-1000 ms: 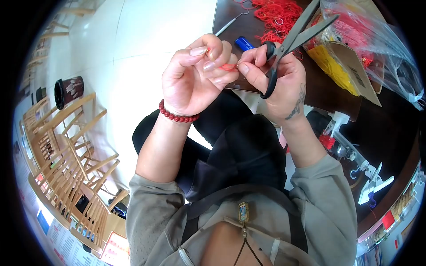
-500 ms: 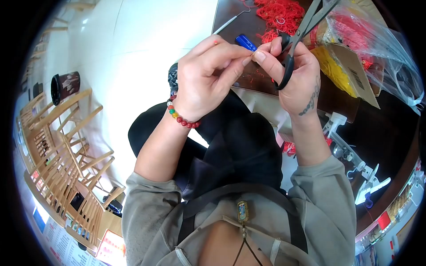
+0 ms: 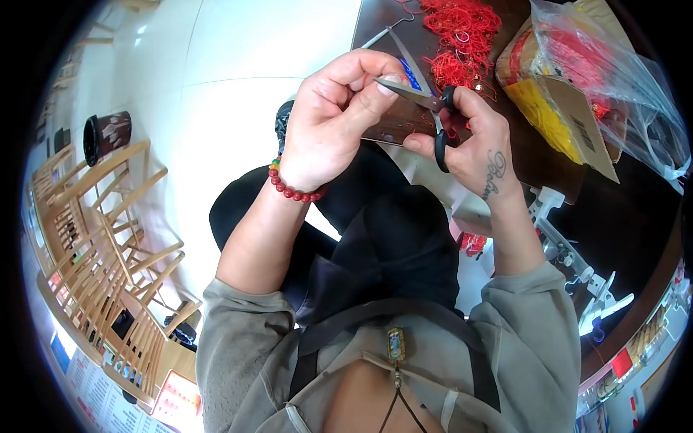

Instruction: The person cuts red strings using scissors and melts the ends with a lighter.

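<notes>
My right hand (image 3: 485, 144) has its thumb and fingers around the black handles of a pair of scissors (image 3: 435, 107). The scissor blades are spread apart and point left, one of them lying close against my left fingertips. My left hand (image 3: 328, 126) is closed in a pinch between thumb and forefinger. Whatever sits in that pinch is too small and covered to name. Behind the blades, a blue object (image 3: 410, 74) lies on the dark table, partly hidden.
A heap of red cord (image 3: 462, 36) lies on the table (image 3: 390, 128), with a hooked metal tool (image 3: 379, 35) to its left. An opened cardboard box (image 3: 574, 119) and a clear plastic bag (image 3: 635, 94) stand at right, above a white clamp-like device (image 3: 577, 263). Wooden chairs (image 3: 119, 216) line the left.
The scissors have swung from pointing up and away to pointing left at my left fingers. My right fingertips have left the pinch, and my left hand has turned.
</notes>
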`<move>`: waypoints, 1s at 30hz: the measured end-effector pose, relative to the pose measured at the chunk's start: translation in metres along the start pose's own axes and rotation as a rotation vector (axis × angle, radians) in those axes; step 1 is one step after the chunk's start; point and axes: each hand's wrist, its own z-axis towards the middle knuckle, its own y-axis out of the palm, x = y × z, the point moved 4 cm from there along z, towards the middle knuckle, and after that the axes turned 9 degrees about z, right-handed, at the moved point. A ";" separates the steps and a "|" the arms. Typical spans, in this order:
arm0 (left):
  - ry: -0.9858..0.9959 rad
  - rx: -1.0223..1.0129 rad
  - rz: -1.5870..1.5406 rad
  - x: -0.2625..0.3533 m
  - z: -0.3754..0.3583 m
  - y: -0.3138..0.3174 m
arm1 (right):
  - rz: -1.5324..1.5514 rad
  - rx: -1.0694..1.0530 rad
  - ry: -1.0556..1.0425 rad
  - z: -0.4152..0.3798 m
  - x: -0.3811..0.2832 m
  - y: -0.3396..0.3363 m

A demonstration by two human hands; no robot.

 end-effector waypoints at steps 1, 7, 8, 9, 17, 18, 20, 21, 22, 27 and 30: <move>0.002 -0.022 -0.007 -0.003 0.000 -0.003 | -0.030 -0.006 -0.006 0.000 -0.001 -0.002; 0.023 -0.024 -0.004 -0.005 0.000 -0.002 | -0.107 0.059 -0.056 0.001 -0.003 -0.003; 0.028 -0.033 -0.007 -0.006 0.000 -0.003 | -0.129 0.065 -0.079 0.001 -0.004 -0.003; 0.029 -0.038 -0.030 -0.006 0.001 -0.003 | -0.140 0.065 -0.072 0.001 -0.004 -0.003; 0.039 -0.058 -0.106 -0.005 0.001 0.002 | -0.197 0.086 -0.097 0.000 -0.002 -0.004; 0.010 -0.066 -0.111 -0.005 0.001 0.002 | -0.194 0.085 -0.094 0.000 -0.002 -0.004; -0.047 -0.085 -0.123 -0.005 0.001 0.000 | -0.190 0.082 -0.088 0.000 -0.001 -0.004; -0.043 -0.085 -0.119 -0.004 0.001 0.000 | -0.193 0.085 -0.108 0.000 -0.001 -0.004; -0.039 -0.085 -0.115 -0.004 0.001 0.000 | -0.197 0.089 -0.127 0.001 -0.001 -0.004; -0.055 -0.067 -0.104 -0.008 0.001 -0.002 | -0.294 0.094 -0.203 0.001 -0.003 -0.007; -0.092 -0.039 -0.105 -0.007 0.001 0.001 | -0.181 0.060 -0.065 0.001 0.003 -0.006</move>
